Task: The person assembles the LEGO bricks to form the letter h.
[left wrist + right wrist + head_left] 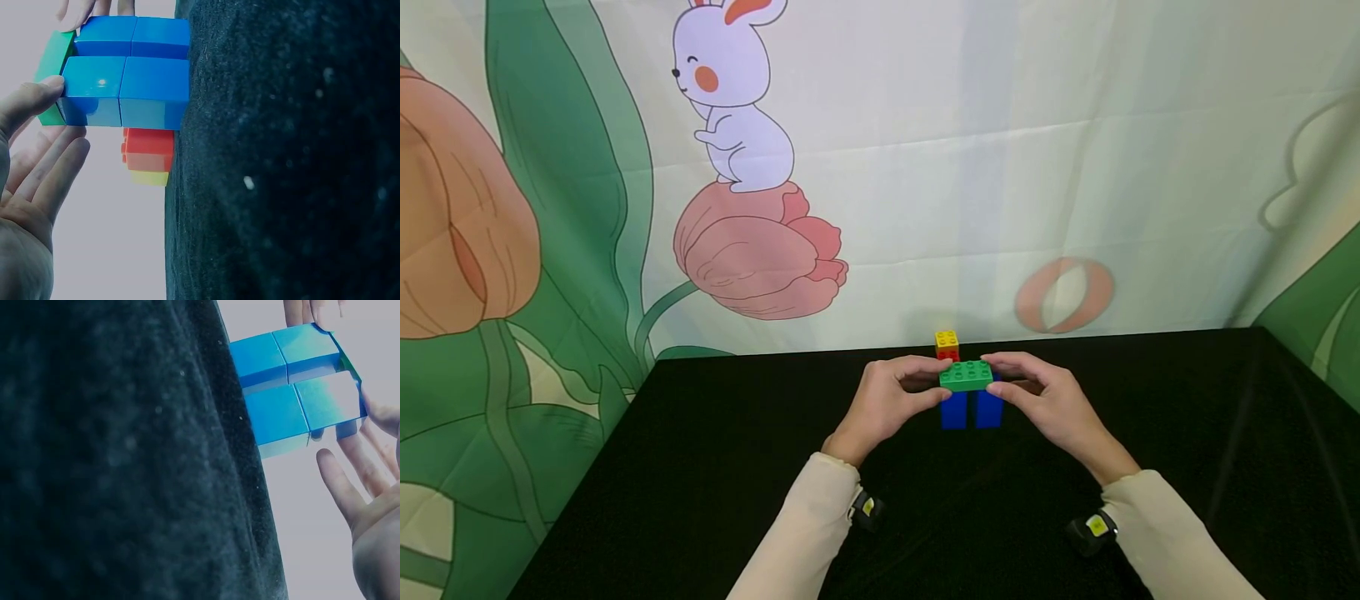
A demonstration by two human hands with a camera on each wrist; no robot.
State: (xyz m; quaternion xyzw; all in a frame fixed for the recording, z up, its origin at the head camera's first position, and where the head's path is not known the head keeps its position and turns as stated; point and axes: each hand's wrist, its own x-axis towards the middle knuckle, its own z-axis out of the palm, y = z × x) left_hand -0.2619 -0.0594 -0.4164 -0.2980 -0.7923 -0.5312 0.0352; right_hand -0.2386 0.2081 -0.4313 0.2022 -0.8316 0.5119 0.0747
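A green studded brick (966,377) lies flat across two side-by-side blue columns. In the left wrist view, each column consists of two blue blocks (154,92) stacked on the black cloth. My left hand (889,402) pinches the brick's left end, thumb at the front and fingers behind. At the other end my right hand (1051,400) does likewise. The right wrist view has the right thumb (381,414) against the top of the near blue column (278,415). Both hands' remaining fingers extend behind the columns, partly hidden.
Behind the blue columns, to the left, stand a red block (149,150) and a yellow studded block (947,337). Black cloth (715,492) covers the table. A printed curtain (910,167) hangs along its back edge.
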